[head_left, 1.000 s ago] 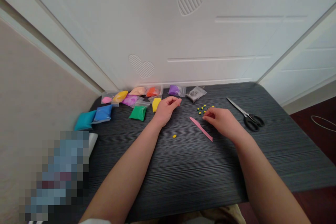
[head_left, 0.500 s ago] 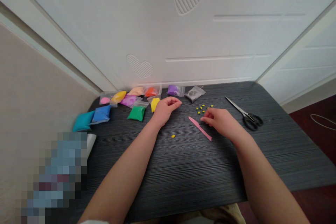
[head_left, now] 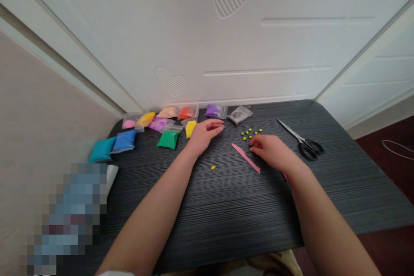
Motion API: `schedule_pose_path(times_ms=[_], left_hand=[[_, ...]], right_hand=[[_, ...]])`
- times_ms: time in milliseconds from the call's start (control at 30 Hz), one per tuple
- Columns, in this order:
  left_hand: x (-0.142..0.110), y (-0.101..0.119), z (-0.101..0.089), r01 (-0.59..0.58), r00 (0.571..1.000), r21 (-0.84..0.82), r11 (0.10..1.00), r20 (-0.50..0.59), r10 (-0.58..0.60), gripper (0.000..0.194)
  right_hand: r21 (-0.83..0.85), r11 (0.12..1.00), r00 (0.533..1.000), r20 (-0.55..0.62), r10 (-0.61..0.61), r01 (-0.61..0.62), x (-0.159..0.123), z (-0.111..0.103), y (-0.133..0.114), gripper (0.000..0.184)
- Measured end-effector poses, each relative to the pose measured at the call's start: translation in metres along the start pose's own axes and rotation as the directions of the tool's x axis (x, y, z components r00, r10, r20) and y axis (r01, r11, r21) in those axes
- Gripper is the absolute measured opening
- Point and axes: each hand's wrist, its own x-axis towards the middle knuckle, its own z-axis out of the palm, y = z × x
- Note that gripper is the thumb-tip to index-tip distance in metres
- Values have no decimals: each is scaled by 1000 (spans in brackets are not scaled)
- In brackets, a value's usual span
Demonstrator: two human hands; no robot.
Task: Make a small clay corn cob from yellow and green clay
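My left hand (head_left: 204, 134) rests on the dark table (head_left: 226, 207) beside a yellow clay bag (head_left: 190, 128); its fingers are curled and the fingertips pinch a tiny teal bit. My right hand (head_left: 271, 150) lies just right of a pink plastic clay knife (head_left: 246, 158), fingers bent down onto the table near several small yellow clay pieces (head_left: 249, 133); what it pinches is hidden. One yellow piece (head_left: 213, 167) lies alone between my forearms.
Small bags of coloured clay line the table's back left: green (head_left: 168, 139), blue (head_left: 124, 140), teal (head_left: 102, 149), purple (head_left: 214, 111), orange (head_left: 186, 113), grey (head_left: 239, 115). Black scissors (head_left: 305, 144) lie at the right. A white door stands behind the table.
My right hand has shifted slightly toward the yellow pieces and curled down. My left hand's fingers have extended a little, showing a teal bit at their tips.
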Motion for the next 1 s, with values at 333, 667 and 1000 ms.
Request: schedule_pose_path(times_ms=[333,667,1000], left_hand=[[-1,3,-1,-15,999,178,984,-36,22,27],[0,0,0,-30,998,111,993,-47,36,26],[-2,1,-1,-27,996,11,1000,-84,28,27]], right_hand=[[26,1000,1000,25,3,-4,0,-1,2,12],[173,985,932,-358,52,12,-3,-16,-9,19],[161,983,933,-361,-21,84,-2,-5,-23,19]])
